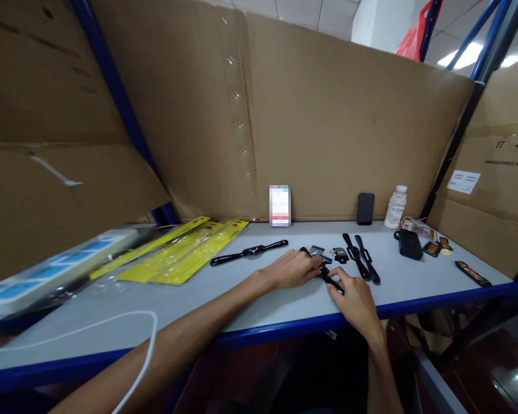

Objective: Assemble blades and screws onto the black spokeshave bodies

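Note:
In front of me a black spokeshave point(335, 283) lies at a slant low over the table, between my two hands. My left hand point(294, 268) is closed around its middle part, with the fingers partly hiding the body. With thumb and fingers, my right hand point(354, 294) pinches the near handle. Just behind the hands are small metal plates point(339, 254), probably blades or cap pieces. To the right lie two more black spokeshave bodies point(356, 257) point(368, 260), side by side. Another spokeshave point(249, 252), with a part fitted at its centre, rests to the left.
Yellow packaging cards point(181, 261) and a white-and-blue box point(64, 264) cover the left side. A lit phone point(280, 206) and a dark phone point(365, 209) lean at the back. A bottle point(396, 207) and black case point(408, 244) stand right. A white cable point(151, 333) crosses the front left.

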A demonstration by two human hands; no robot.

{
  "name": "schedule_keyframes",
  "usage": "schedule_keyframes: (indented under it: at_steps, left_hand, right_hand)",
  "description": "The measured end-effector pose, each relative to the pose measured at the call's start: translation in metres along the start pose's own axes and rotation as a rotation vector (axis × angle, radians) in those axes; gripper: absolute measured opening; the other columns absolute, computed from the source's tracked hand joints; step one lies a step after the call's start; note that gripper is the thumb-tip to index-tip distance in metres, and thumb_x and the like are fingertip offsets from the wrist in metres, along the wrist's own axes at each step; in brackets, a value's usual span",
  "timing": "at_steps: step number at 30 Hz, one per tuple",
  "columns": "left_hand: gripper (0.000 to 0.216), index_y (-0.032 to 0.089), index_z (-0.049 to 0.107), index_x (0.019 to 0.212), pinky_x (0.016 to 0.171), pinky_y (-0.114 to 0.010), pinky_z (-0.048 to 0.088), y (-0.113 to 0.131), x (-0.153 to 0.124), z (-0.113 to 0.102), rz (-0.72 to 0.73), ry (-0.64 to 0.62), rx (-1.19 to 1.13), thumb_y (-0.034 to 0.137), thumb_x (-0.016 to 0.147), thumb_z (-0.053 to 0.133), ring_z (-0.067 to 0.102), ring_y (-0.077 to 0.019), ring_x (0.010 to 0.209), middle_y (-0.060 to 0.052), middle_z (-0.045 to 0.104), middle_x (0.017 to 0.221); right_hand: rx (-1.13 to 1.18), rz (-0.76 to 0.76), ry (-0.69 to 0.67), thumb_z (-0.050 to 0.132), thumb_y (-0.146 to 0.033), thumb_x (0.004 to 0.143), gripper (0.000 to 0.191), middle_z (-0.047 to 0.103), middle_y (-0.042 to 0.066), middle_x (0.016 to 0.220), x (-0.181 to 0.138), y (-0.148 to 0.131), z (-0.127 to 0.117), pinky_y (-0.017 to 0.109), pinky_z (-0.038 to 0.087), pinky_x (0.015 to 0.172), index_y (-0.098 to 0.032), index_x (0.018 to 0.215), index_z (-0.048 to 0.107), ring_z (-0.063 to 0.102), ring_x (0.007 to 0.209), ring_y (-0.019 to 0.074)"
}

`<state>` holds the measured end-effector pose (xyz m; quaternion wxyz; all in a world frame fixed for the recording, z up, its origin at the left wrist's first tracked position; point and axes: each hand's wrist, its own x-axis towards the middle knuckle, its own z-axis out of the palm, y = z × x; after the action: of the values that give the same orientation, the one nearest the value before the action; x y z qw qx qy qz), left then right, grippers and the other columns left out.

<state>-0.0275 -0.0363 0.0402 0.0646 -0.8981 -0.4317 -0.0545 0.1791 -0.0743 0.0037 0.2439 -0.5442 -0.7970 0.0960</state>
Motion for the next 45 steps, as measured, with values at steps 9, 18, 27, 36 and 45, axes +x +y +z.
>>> schedule_keyframes:
  at_steps: [9, 18, 27, 36, 45]
  left_hand:
    - [0.028, 0.018, 0.062, 0.103, 0.062, -0.031, 0.040, 0.007, 0.003, 0.003, -0.054, -0.014, 0.036, 0.032, 0.102, 0.038, 0.066, -0.0231, 0.068, -0.008, 0.068, 0.075]
    - [0.026, 0.017, 0.060, 0.103, 0.062, -0.030, 0.040, 0.005, 0.005, -0.002, -0.176, 0.061, 0.055, 0.030, 0.101, 0.038, 0.067, -0.0229, 0.069, -0.009, 0.070, 0.077]
    - [0.025, 0.015, 0.059, 0.109, 0.062, -0.032, 0.040, 0.001, 0.004, 0.013, -0.128, -0.013, 0.039, 0.024, 0.098, 0.038, 0.069, -0.0254, 0.072, -0.014, 0.072, 0.083]
    - [0.030, 0.015, 0.055, 0.117, 0.064, -0.034, 0.043, 0.002, 0.006, 0.019, -0.143, -0.010, 0.043, 0.024, 0.099, 0.033, 0.068, -0.0258, 0.073, -0.015, 0.072, 0.084]
    - [0.042, 0.016, 0.046, 0.138, 0.065, -0.034, 0.043, 0.006, 0.004, 0.017, -0.132, -0.022, 0.006, 0.020, 0.097, 0.034, 0.069, -0.0265, 0.075, -0.016, 0.074, 0.094]
  right_hand:
    - [-0.082, 0.060, -0.023, 0.057, -0.037, 0.094, 0.029, 0.072, 0.000, 0.079, 0.000, -0.006, -0.002, 0.026, 0.035, 0.069, -0.028, 0.122, 0.059, 0.069, 0.083, 0.0210]
    - [-0.159, 0.113, -0.014, 0.053, -0.032, 0.097, 0.020, 0.076, 0.005, 0.092, -0.001, -0.015, -0.001, 0.028, 0.038, 0.072, -0.024, 0.112, 0.063, 0.071, 0.091, 0.0225]
    - [-0.216, 0.193, 0.018, 0.043, -0.022, 0.102, 0.023, 0.075, 0.009, 0.095, 0.006, -0.032, 0.001, 0.028, 0.038, 0.068, -0.017, 0.122, 0.054, 0.072, 0.090, 0.0229]
    - [-0.074, 0.309, 0.256, 0.042, -0.024, 0.102, 0.019, 0.075, 0.007, 0.100, 0.015, -0.011, -0.006, 0.027, 0.039, 0.072, -0.020, 0.115, 0.055, 0.070, 0.093, 0.0213]
    - [-0.159, 0.495, 0.241, 0.042, -0.027, 0.102, 0.020, 0.073, 0.008, 0.101, 0.010, 0.012, -0.009, 0.028, 0.040, 0.074, -0.021, 0.114, 0.055, 0.069, 0.097, 0.0228]
